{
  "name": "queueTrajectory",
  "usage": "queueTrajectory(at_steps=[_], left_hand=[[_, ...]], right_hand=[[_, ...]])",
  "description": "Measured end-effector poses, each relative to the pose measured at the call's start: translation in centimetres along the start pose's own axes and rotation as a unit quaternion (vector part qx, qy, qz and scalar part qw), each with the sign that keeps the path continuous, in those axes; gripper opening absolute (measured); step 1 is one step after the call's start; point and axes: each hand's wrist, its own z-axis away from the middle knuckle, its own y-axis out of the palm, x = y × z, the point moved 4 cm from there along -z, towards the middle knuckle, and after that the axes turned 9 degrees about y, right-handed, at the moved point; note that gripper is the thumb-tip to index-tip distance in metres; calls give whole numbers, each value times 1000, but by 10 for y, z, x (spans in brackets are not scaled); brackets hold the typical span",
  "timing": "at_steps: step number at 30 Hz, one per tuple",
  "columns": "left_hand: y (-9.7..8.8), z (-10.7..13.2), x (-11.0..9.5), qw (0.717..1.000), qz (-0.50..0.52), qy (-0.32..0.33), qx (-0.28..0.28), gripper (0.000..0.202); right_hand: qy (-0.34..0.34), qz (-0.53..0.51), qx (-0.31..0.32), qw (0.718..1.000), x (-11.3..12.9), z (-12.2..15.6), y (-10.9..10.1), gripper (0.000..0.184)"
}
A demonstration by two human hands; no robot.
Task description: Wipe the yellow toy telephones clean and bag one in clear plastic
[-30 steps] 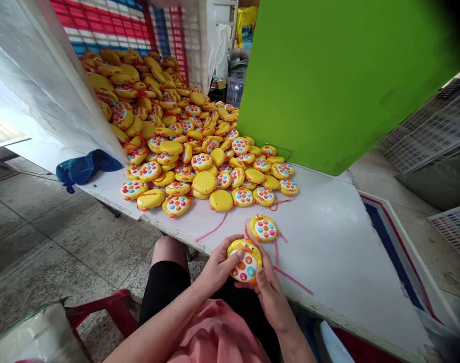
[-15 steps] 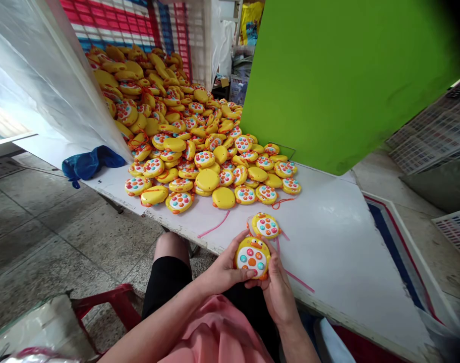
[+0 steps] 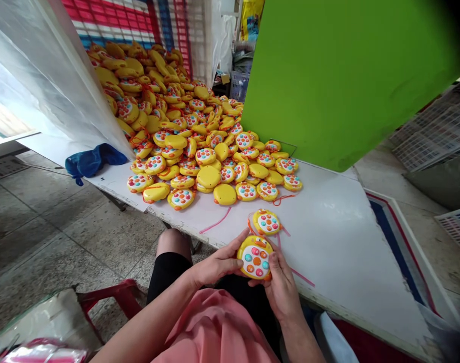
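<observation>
A yellow duck-faced toy point(image 3: 257, 258) with coloured buttons on a white panel is held between both hands, face up, over the table's front edge. My left hand point(image 3: 224, 259) grips its left side, thumb at the lower left rim. On the right side my right hand point(image 3: 279, 276) is closed round it, with the thumb near the right-hand buttons. Just beyond lies a similar duck toy point(image 3: 267, 222) on the white table point(image 3: 339, 237), with an orange cord at its left. Pink strips point(image 3: 302, 277) lie close by.
A large heap of the same toys point(image 3: 209, 176) covers the table's far left part. A green panel point(image 3: 328, 80) stands behind it on the right. A blue cloth point(image 3: 96, 160) lies at the left, by a plastic sheet point(image 3: 59, 70). A red stool point(image 3: 116, 300) stands lower left.
My left thumb has moved from the lower buttons out to the toy's left rim. My right thumb now rests at its right edge. The view has shifted slightly.
</observation>
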Motion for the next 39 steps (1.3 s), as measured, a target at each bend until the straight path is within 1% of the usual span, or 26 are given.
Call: queueTrajectory(at_steps=[2, 3, 5, 7, 9, 11, 12, 13, 16, 17, 18, 21, 23, 25, 27, 29, 32, 33, 34, 37, 39], left_hand=[[2, 1, -1, 1000, -13, 4, 13, 79], [4, 1, -1, 999, -32, 14, 10, 78], [6, -1, 0, 994, -96, 53, -21, 71], [6, -4, 3, 976, -167, 109, -85, 60], [4, -6, 5, 952, -208, 152, -166, 51], [0, -8, 6, 936, -212, 162, -227, 49], [-1, -8, 6, 937, -205, 161, -235, 49], [-2, -9, 6, 943, -191, 157, -224, 50], [-2, -9, 7, 971, -123, 133, -155, 59], [-3, -8, 8, 976, -93, 123, -152, 60], [-5, -8, 9, 978, -63, 114, -161, 60], [-10, -7, 12, 974, -1, 110, -198, 53], [-10, -9, 12, 974, -1, 109, -197, 52], [-10, -10, 10, 973, -25, 103, -204, 52], [-12, -10, 8, 968, -50, 100, -223, 52], [-13, -10, 6, 965, -65, 102, -232, 50], [-10, -10, 3, 972, -69, 103, -197, 52], [-8, -10, 3, 977, -66, 104, -176, 56], [-6, -10, 3, 981, -59, 101, -154, 64], [-2, -9, 5, 989, -46, 81, -112, 100], [-1, -9, 7, 991, -53, 70, -103, 107]], right_hand=[[-6, 0, -2, 1000, 2, 0, -1, 65], [-8, 5, -7, 1000, 2, 0, -1, 66], [-13, 19, -23, 999, 2, 1, -1, 68], [-20, 35, -40, 998, -3, 1, 1, 69], [-35, 53, -52, 997, -9, 2, 4, 66], [-53, 64, -61, 995, -16, 3, 7, 64], [-60, 65, -66, 994, -17, 2, 7, 63], [-63, 64, -69, 994, -18, 2, 7, 63], [-55, 61, -61, 995, -13, -1, 7, 63], [-50, 67, -51, 995, -10, -2, 8, 63], [-47, 76, -41, 995, -8, -3, 9, 63], [-49, 103, -29, 993, -4, -3, 12, 65], [-45, 121, -25, 991, -6, -3, 13, 66], [-32, 133, -7, 991, -9, -3, 15, 64], [-23, 125, 15, 992, -10, -2, 17, 63], [-28, 113, 30, 993, -9, -1, 19, 63], [-44, 122, 20, 991, -6, 0, 20, 69], [-44, 126, 11, 991, -6, -1, 19, 71], [-42, 126, 2, 991, -6, -2, 17, 72], [-46, 114, -18, 992, -7, -6, 9, 67], [-49, 107, -33, 993, -8, -8, 5, 62]])
